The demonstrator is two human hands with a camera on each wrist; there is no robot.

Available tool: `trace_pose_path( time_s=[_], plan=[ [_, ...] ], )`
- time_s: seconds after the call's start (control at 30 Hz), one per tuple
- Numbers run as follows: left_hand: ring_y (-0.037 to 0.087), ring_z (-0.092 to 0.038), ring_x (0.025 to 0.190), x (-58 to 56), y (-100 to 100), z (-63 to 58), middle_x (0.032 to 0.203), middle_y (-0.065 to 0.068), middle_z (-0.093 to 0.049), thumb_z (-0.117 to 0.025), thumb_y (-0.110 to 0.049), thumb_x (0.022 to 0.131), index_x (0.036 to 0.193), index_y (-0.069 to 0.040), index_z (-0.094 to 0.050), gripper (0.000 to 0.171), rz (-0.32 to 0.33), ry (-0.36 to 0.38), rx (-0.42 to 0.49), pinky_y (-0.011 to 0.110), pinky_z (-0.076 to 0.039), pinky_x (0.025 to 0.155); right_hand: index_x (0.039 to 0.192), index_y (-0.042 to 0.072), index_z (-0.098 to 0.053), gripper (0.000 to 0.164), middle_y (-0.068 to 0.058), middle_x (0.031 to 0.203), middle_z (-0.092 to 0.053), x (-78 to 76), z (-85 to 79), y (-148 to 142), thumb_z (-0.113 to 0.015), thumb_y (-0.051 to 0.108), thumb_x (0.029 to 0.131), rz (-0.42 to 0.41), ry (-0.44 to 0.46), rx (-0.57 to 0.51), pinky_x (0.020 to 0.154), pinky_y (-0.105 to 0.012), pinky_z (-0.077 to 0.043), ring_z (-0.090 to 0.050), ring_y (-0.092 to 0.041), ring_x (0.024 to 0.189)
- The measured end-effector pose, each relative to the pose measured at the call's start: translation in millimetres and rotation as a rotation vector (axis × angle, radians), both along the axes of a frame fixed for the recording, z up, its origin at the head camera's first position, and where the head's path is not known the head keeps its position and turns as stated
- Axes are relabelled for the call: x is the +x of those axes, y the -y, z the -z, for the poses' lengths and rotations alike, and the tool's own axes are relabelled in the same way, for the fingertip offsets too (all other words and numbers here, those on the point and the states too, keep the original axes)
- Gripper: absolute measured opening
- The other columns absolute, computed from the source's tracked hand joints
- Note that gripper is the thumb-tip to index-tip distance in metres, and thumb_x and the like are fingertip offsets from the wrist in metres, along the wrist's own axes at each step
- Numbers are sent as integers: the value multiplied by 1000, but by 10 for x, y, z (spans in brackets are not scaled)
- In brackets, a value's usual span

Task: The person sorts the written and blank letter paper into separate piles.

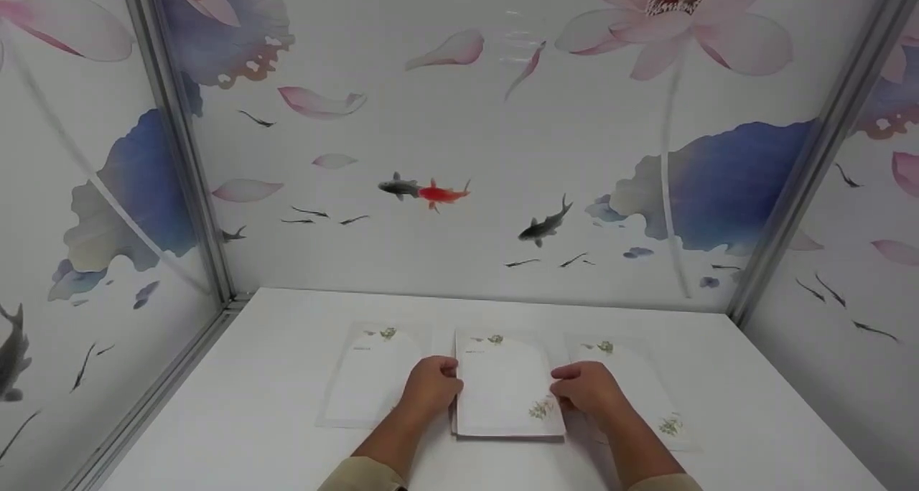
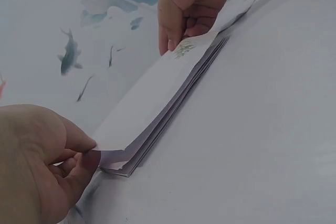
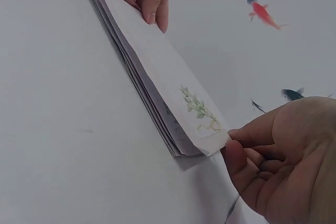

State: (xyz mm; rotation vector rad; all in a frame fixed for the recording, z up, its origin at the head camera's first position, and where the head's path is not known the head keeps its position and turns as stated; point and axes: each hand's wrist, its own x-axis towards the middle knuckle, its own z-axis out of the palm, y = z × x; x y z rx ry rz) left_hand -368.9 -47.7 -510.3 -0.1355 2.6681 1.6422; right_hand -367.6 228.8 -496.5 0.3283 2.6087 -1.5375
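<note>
Panelling printed with lotus and fish closes off the left side of the white tabletop, meeting the back wall at a metal post. Nearest it lies a flat left sheet with a paler border; I can't tell whether a clear sleeve encloses it, its line of print is too small to read, and my left hand and forearm cover its lower right corner. That left hand has thumb and fingertips pinched together on the left edge of the top sheet of a paper stack, which sits in the middle of the tabletop between the two flat sheets. Both wrist views show the top sheet's near edge raised off the layers beneath, with a shadowed gap where a little print shows dimly; I can't count the layers or see how they are joined. Across from it, my right hand has thumb and fingers clamped on the top sheet's right edge. Partly beneath that hand lies the right sheet, greenery at its top and lower right, its left part hidden by my hand and forearm. My beige sleeves are cut off at the bottom of the head view.
</note>
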Motion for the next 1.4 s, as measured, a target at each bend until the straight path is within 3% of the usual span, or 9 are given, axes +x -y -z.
trace_pose_path(
  time_s=[0.53,0.9,1.1,1.4],
  plan=[
    [25,-67,117,42,-18,-2,125,11,-74,-74,-5,94,137,-2,-69,44,19,-9,-69,49,-57,109,122,-1,-73,28,-16,109,-74,20,-2,18,-75,5,94,2,22,-1,70,-29,-60,-72,-22,84],
    [27,-67,126,-4,39,-73,130,9,-73,-68,-8,97,140,-7,-68,43,-46,6,-26,51,-54,113,126,-1,-74,32,-14,108,-76,-10,1,74,-75,9,96,-21,-44,-27,73,-30,-62,-72,-19,84],
    [29,-65,133,-4,293,-121,139,8,-71,-66,-10,99,146,-11,-65,46,-80,-14,-9,52,-53,116,130,1,-73,34,-15,113,-76,11,-49,349,-73,11,98,-27,-95,-94,79,-32,-66,-72,-20,89],
    [31,-67,132,63,874,-99,142,10,-70,-62,-9,101,148,-12,-64,47,-164,-72,-44,53,-53,114,133,4,-72,37,-13,112,-75,53,-62,998,-73,10,97,-61,-119,-214,78,-31,-66,-73,-20,88]
  ],
)
